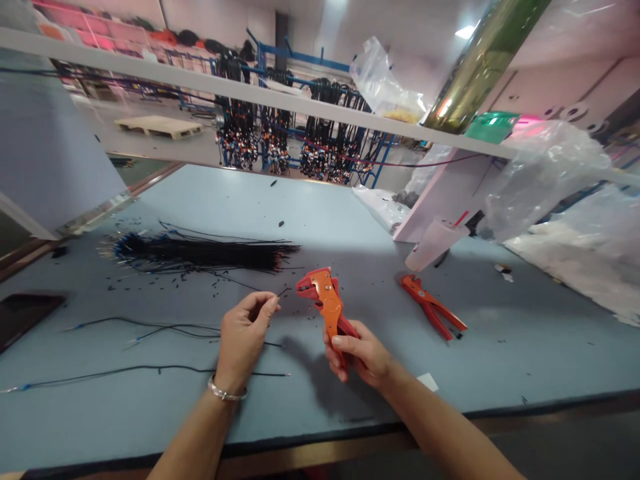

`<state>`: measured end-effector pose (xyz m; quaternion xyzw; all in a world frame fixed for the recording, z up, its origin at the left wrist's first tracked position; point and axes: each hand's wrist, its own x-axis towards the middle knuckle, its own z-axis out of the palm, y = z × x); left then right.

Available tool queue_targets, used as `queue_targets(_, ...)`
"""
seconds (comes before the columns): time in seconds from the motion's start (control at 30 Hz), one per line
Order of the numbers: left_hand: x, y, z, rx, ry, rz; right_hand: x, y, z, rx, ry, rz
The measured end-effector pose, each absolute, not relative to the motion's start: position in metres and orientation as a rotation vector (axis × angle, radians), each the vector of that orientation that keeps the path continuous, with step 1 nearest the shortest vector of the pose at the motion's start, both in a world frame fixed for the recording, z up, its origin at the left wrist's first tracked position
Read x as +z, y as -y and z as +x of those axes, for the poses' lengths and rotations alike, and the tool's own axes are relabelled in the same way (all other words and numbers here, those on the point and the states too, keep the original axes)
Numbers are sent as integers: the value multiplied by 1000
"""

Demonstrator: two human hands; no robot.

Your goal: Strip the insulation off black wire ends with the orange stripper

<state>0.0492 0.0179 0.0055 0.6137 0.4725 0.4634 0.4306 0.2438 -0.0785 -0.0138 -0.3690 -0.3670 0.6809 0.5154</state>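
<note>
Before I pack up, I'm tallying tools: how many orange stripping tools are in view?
2. One stripper is gripped in the right hand; the second stripper lies on the table to its right. Plastic bags could hide more.

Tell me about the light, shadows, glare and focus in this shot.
Head view: even overhead light from a bright ceiling lamp; glare streaks the shiny column; the right hand and its pliers throw a soft shadow on the blue table; the left hand with its thin wire is sharp.

The right hand (pixel 357 353) hides stripper (pixel 325 300) handles; dark slab (pixel 25 313) cut by left edge.
</note>
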Motion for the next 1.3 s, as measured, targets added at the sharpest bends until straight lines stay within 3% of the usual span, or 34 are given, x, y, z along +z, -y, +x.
queue_targets(0.87, 11, -15, 51, 1065, -1081, 1445, -12, 79, 242, 1774, 1062, -682)
queue_targets(1.3, 12, -18, 48, 991, -1086, 1645, -14, 80, 246, 1812, 1031, -812)
